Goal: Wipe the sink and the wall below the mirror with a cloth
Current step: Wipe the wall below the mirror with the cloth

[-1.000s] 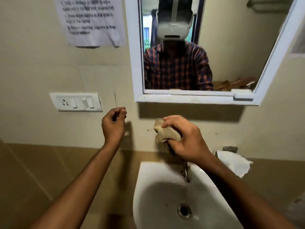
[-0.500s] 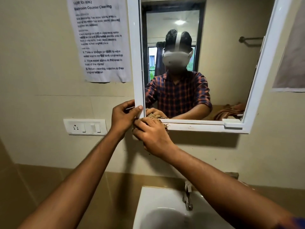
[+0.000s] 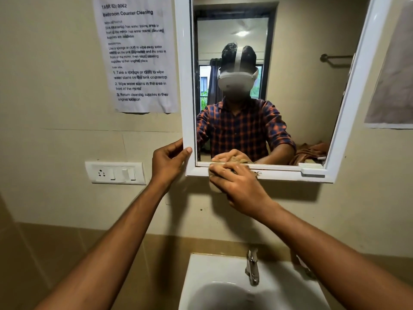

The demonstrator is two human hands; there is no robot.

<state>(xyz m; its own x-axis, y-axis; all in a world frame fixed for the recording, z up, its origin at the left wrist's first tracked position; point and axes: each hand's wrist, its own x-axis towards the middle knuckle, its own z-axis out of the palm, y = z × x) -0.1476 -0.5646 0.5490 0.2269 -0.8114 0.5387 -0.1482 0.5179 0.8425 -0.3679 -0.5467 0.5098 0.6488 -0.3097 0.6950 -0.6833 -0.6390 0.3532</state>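
At mirror frame (image 3: pixel 290 174): right hand (image 3: pixel 240 186) apparently presses cloth (image 3: pixel 213 186); left hand (image 3: pixel 168 163) grips corner.

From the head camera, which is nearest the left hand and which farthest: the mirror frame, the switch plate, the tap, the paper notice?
Measured from the left hand:
1. Mirror frame: its lower left corner is in the fingers' grip.
2. Switch plate: on the wall just left of the hand.
3. Paper notice: up and left on the wall.
4. Tap: down and right, over the sink.
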